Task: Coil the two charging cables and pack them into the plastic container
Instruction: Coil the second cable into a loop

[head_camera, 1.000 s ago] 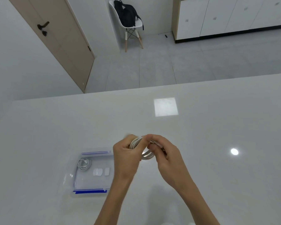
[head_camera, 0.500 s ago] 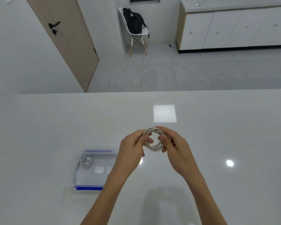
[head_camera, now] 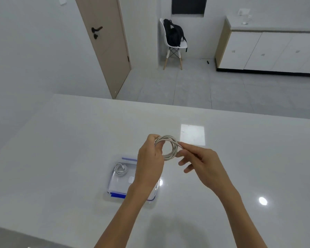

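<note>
**Second cable coiled, ready for packing.** Nearest the viewer, the plastic container [head_camera: 111, 183], clear with blue clips, stands open on the white tabletop [head_camera: 61, 158]. Its right part is hidden under the left forearm. The first charging cable [head_camera: 120, 169] already lies coiled in its far left corner.

Just beyond, both hands hold the second charging cable [head_camera: 168, 155] in the air above the tabletop, wound into a round coil of several loops. The left hand [head_camera: 150, 163] grips the coil's left side, fingers curled round the bundled loops. The right hand [head_camera: 202, 165] pinches the coil's right side between thumb and forefinger, with its other fingers spread loose. Whether that pinch holds the cable's free end or merely a loop cannot be told from this angle.

The step in hand appears to be the last of the coiling, with the loops gathered and the end being settled. The next move calls for keeping the loops clamped while the coil is brought down into the bare floor of the container beside the first coil. It should be released only once it rests there, since a springy cable is likely to unwind.

Beyond the table stand a door [head_camera: 107, 51], a chair [head_camera: 184, 45] bearing a black backpack [head_camera: 174, 34], and white cabinets [head_camera: 267, 51].
</note>
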### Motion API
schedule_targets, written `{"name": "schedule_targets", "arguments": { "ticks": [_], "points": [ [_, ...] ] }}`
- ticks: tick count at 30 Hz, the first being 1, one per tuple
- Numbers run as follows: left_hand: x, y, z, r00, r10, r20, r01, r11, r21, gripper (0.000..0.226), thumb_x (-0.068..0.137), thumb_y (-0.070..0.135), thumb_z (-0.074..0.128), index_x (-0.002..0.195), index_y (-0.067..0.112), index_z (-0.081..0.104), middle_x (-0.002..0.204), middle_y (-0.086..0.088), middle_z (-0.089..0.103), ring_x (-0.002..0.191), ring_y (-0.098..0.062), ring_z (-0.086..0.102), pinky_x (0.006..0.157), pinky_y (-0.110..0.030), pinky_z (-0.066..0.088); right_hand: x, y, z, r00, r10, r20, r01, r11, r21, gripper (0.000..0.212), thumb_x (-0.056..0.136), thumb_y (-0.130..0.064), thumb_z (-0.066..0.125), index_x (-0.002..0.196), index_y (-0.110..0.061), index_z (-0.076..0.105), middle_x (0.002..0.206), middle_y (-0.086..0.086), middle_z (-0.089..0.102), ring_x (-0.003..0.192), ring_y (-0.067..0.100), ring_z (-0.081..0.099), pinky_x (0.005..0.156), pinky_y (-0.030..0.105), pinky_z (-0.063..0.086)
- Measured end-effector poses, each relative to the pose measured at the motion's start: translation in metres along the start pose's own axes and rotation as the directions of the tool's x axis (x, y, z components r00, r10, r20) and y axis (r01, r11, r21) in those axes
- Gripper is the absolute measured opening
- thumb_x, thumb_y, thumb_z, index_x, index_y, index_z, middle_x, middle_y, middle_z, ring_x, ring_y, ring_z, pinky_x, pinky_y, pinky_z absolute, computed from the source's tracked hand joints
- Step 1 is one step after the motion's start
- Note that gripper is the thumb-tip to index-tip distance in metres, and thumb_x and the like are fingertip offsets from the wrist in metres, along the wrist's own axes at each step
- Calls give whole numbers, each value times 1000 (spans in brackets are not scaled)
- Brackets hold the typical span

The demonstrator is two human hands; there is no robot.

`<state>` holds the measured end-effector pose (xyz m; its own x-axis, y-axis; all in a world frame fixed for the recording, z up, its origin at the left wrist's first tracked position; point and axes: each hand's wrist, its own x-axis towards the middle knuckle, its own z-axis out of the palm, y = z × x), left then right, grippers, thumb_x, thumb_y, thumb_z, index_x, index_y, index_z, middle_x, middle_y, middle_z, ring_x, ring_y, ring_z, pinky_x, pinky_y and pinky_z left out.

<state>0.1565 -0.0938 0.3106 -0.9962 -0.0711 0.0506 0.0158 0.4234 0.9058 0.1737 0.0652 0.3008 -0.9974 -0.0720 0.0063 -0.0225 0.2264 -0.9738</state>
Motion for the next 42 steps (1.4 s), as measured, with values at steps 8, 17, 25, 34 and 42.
{"name": "schedule_targets", "arguments": {
  "ticks": [8, 17, 25, 34, 42],
  "points": [
    [-3, -14, -43, 969, -64, 238, 22, 985, 174, 21, 104, 30, 35, 98, 15, 49, 74, 6, 47, 65, -10, 40, 56, -23, 34, 22, -4, 40, 983, -109, -146, 24, 873, -488, 23, 93, -17, 64, 109, -30, 75, 92, -8, 67, 83, 10, 58, 72, 13, 41],
    [17, -27, -76, 977, 18, 212, -85, 946, 314, 14, 104, 28, 34, 98, 20, 42, 84, 4, 50, 71, -11, 44, 65, -29, 44, 28, -20, 91, 898, 427, 110, -413, 728, 546, 20, 92, -8, 62, 112, -7, 69, 85, 10, 71, 76, 18, 69, 70, 24, 58],
    [47, -41, -93, 965, 27, 260, -141, 892, 430, 5, 103, 24, 40, 100, 20, 40, 88, 1, 51, 72, -13, 46, 67, -26, 45, 45, -14, 115, 848, 448, 283, -525, 636, 566, 21, 95, -15, 55, 103, -8, 74, 105, 16, 72, 94, 24, 69, 83, 32, 56],
    [68, -47, -74, 960, 15, 279, -118, 927, 357, 13, 103, 25, 36, 93, 20, 42, 92, -7, 57, 73, -18, 51, 77, -40, 55, 54, -14, 122, 865, 480, 149, -495, 765, 411, 30, 89, -25, 70, 115, -13, 65, 96, 12, 68, 78, 19, 66, 79, 28, 56],
    [73, -49, -55, 965, 57, 256, -170, 879, 445, 8, 104, 26, 37, 103, 19, 41, 93, -5, 56, 76, -23, 60, 73, -33, 56, 36, -36, 101, 950, 77, -302, -231, 823, -519, 23, 100, -23, 51, 93, -18, 73, 72, -2, 72, 66, 13, 69, 74, 35, 58]
  ]
}}
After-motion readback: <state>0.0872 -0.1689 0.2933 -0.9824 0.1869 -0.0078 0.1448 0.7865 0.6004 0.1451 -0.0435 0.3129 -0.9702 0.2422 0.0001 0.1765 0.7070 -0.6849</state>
